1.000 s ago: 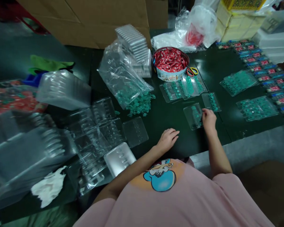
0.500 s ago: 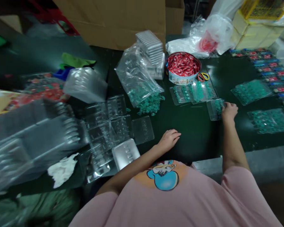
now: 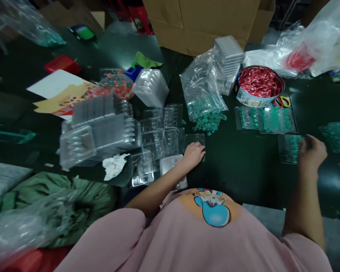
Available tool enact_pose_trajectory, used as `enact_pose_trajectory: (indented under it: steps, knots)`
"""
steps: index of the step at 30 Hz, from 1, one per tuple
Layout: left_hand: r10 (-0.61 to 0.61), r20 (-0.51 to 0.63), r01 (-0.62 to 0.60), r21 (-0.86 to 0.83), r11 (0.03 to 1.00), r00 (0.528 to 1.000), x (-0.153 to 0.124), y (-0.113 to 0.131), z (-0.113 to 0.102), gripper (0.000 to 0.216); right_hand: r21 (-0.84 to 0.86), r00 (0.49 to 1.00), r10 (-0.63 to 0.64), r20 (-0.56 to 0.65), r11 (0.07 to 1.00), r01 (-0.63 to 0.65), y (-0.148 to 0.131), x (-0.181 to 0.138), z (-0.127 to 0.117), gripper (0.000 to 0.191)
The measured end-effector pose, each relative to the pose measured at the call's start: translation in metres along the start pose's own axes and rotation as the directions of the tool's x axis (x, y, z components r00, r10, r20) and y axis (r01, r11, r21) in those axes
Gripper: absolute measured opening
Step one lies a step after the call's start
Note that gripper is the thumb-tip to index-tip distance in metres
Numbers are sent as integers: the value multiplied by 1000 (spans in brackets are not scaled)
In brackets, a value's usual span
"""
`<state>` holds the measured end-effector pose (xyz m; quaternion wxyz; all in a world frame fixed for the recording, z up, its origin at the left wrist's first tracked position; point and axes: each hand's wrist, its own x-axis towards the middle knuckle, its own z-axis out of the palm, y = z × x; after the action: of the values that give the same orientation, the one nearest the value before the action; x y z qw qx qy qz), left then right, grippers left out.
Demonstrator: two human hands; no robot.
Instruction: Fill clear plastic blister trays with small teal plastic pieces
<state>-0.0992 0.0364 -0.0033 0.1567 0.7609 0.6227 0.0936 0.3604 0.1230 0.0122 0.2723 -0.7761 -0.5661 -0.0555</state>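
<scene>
My left hand [image 3: 194, 154] lies on a clear plastic tray [image 3: 194, 138], its fingers stretched out over the tray's near part. Beside it, several more clear moulded trays [image 3: 161, 138] are laid out on the dark table, partly overlapping. My right hand [image 3: 311, 153] is at the right edge of a clear tray filled with green pieces [image 3: 291, 149], thumb and fingers apart and slightly curled. Whether its fingertips touch that tray I cannot tell. Loose green pieces [image 3: 209, 122] spill from a clear plastic bag [image 3: 201, 85] between my hands.
Stacked clear trays [image 3: 102, 128] stand at left, near a crumpled white tissue [image 3: 115, 166]. Behind are a round tin of red-wrapped pieces [image 3: 260, 81], scissors [image 3: 282, 101] and a cardboard box [image 3: 201, 26]. Other filled trays [image 3: 274, 119] lie near the tin and at far right.
The view has swung left. My left hand has moved left from the bare table onto a clear tray. My right hand has drawn slightly back from the filled tray, its fingers parting.
</scene>
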Motion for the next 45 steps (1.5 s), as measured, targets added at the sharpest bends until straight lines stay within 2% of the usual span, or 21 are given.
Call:
enact_pose_trajectory:
  steps: [2, 4, 6, 8, 9, 12, 16, 18, 20, 22, 23, 24, 26, 27, 29, 31, 35, 40, 42, 43, 45]
  knots:
    - [9, 51, -11, 34, 999, 999, -6, 1, 4, 11, 217, 981, -157, 112, 968, 130, -48, -30, 5, 33]
    - [73, 72, -74, 13, 997, 995, -10, 11, 12, 10, 442, 930, -298, 214, 879, 180, -98, -64, 18, 32]
    - [137, 73, -137, -8, 991, 988, -11, 26, 21, 14, 598, 839, -446, 312, 778, 191, -143, -93, 37, 28]
    - [173, 68, -173, -4, 985, 983, -8, 39, 29, 22, 677, 747, -560, 358, 707, 206, -178, -112, 58, 25]
    - [185, 66, -185, 2, 983, 981, -6, 44, 32, 25, 687, 712, -596, 373, 692, 220, -192, -117, 67, 25]
    - [210, 64, -210, 2, 978, 976, -2, 50, 36, 29, 657, 653, -648, 393, 694, 293, -229, -116, 90, 28]
    - [228, 47, -225, -61, 972, 973, -7, 44, 34, 29, 498, 563, -683, 466, 728, 471, -268, -104, 107, 26]
    - [227, -9, -226, -138, 964, 974, -9, 38, 29, 25, 420, 542, -671, 506, 740, 525, -279, -102, 112, 23]
    - [154, -114, -180, -267, 947, 981, -8, 28, 22, 20, 403, 552, -655, 516, 755, 518, -281, -102, 116, 20]
    - [-38, -209, -66, -466, 882, 977, 0, 17, 14, 16, 466, 593, -640, 489, 766, 442, -277, -103, 119, 19]
    - [-170, -221, 6, -591, 807, 960, 5, 12, 11, 13, 523, 621, -629, 467, 763, 379, -274, -103, 120, 19]
    - [-304, -194, 76, -720, 690, 933, 12, 7, 7, 12, 587, 649, -615, 449, 750, 305, -270, -104, 119, 19]
    - [-490, -19, 174, -922, 345, 871, 25, 0, 2, 15, 706, 682, -593, 427, 691, 159, -264, -106, 114, 19]
    - [-511, 102, 209, -965, 157, 854, 31, -2, 0, 18, 748, 688, -591, 421, 656, 106, -262, -107, 111, 19]
    - [-435, 305, 275, -952, -133, 847, 40, -2, -3, 23, 795, 685, -606, 404, 603, 64, -259, -111, 100, 19]
    - [-335, 407, 330, -906, -266, 849, 44, 0, -5, 24, 812, 676, -634, 376, 577, 89, -258, -114, 90, 18]
    - [-294, 476, 379, -864, -331, 829, 44, 3, -7, 20, 816, 641, -687, 343, 555, 158, -259, -119, 77, 18]
    - [-292, 481, 393, -865, -311, 827, 44, -4, -8, 15, 840, 617, -732, 288, 503, 204, -259, -120, 76, 22]
    - [-328, 414, 352, -906, -233, 849, 44, -7, -6, 18, 849, 652, -703, 286, 501, 167, -256, -115, 75, 21]
    - [-356, 357, 320, -934, -160, 864, 45, -9, -5, 21, 849, 683, -671, 290, 510, 140, -252, -112, 75, 21]
    - [-395, 206, 246, -968, 53, 895, 46, -12, -1, 26, 836, 750, -589, 301, 542, 89, -243, -106, 74, 22]
